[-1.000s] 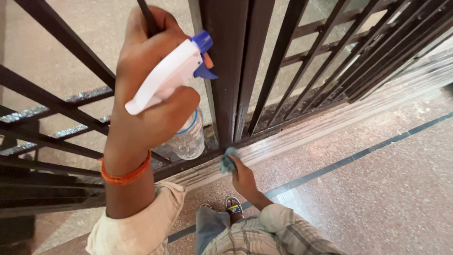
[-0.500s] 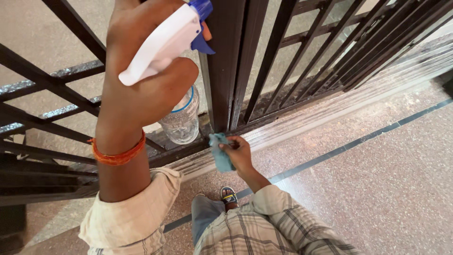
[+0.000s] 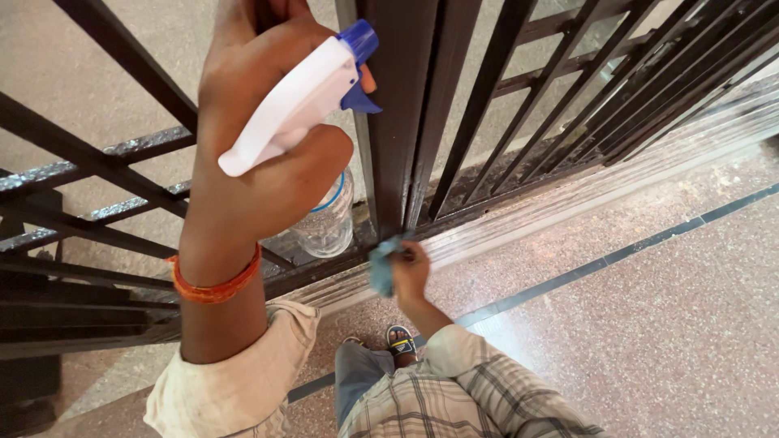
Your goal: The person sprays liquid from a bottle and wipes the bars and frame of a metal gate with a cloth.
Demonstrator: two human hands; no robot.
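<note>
Both hands busy: our left hand point(image 3: 260, 154) grips spray bottle point(image 3: 324, 219) at 11 o'clock; right hand point(image 3: 410, 272) clutches blue cloth point(image 3: 381, 264), moved back against gate post point(image 3: 402, 122) base at 6 o'clock, wiping continues.

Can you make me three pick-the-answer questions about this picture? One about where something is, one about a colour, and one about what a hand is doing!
1. Where is the blue cloth?
A. at the foot of the dark gate post
B. on the sandal
C. over the bottle

2. What colour is the spray bottle nozzle tip?
A. red
B. blue
C. green

3. What is the left hand doing?
A. hanging open
B. holding the spray bottle
C. lying flat on the floor

Answers: 1 A, the right hand presses the cloth low by the post. 2 B, the tip is blue. 3 B, its fingers wrap the white sprayer head.
</note>
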